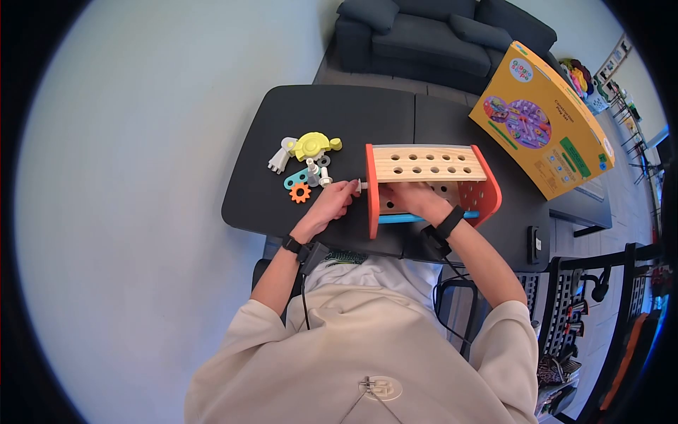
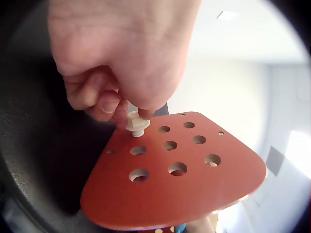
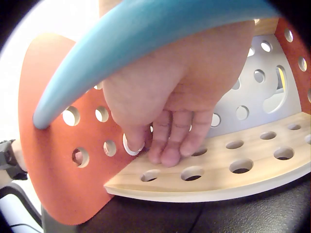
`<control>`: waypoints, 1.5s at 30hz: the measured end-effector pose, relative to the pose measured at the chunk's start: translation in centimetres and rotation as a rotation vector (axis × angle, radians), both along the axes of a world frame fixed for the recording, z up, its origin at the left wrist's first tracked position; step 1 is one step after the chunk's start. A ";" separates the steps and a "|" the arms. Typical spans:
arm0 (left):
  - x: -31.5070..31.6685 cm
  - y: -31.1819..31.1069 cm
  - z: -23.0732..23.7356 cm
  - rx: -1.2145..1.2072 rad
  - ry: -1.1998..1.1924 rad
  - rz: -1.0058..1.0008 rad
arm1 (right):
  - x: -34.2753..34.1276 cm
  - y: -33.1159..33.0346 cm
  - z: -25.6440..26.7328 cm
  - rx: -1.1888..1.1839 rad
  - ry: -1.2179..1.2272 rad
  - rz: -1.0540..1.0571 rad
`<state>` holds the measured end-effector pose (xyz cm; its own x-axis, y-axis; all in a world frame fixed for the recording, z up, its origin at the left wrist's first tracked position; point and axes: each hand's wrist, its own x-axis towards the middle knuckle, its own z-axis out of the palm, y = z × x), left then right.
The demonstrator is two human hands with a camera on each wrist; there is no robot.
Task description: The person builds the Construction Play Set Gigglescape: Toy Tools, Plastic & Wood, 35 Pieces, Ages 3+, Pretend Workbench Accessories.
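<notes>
From the head camera I see the left hand (image 1: pixel 332 205) at the outer side of a toy workbench (image 1: pixel 427 164), its thumb and fingers pinching a pale bolt (image 1: pixel 361 186) against the red end panel (image 1: pixel 372 205); the right hand (image 1: pixel 412 198) reaches inside the workbench, over the blue bar (image 1: pixel 399 219); the workbench stands on the black table (image 1: pixel 339 109); left of it lie a yellow toy piece (image 1: pixel 309 146), an orange gear (image 1: pixel 300 193) and a teal strip (image 1: pixel 291 181); a yellow carton (image 1: pixel 526 106) leans up on the right, with a dark sofa (image 1: pixel 431 46) beyond.

In the left wrist view I have the grasp close up; the fingertips are on the bolt's head, and its shank meets the panel in line with a row of holes, though I can't tell how deep it sits.

In the right wrist view I see fingers pointing down by the wooden board (image 3: pixel 218 167), near a white ring (image 3: pixel 132 147) at the panel's inner face; whether they grasp it I can't tell.
</notes>
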<state>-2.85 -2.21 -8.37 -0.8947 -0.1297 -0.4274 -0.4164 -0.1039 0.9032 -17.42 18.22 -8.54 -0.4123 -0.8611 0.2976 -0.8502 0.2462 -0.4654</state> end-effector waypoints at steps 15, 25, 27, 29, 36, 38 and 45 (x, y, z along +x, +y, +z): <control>-0.9 -0.1 1.0 -0.226 -0.116 0.015 | 0.0 -0.1 -0.2 0.003 -0.035 -0.007; -0.1 -0.7 0.0 -0.135 -0.029 -0.115 | -0.1 0.0 -0.6 -0.019 -0.027 -0.001; 0.3 -0.7 0.0 -0.174 0.037 -0.122 | -0.2 0.0 -0.6 -0.020 -0.013 0.002; 0.2 -0.4 1.0 -0.151 -0.014 -0.079 | -0.1 -0.1 -0.4 -0.024 -0.040 0.005; -0.8 -0.5 0.5 -0.101 -0.095 -0.049 | 0.1 0.0 0.2 0.041 -0.079 -0.012; -1.0 0.2 0.5 -0.093 -0.085 -0.033 | 0.1 -0.1 0.1 0.038 -0.071 -0.024; -0.3 0.0 0.9 -0.132 -0.014 -0.093 | 0.1 0.0 0.1 0.014 -0.080 -0.012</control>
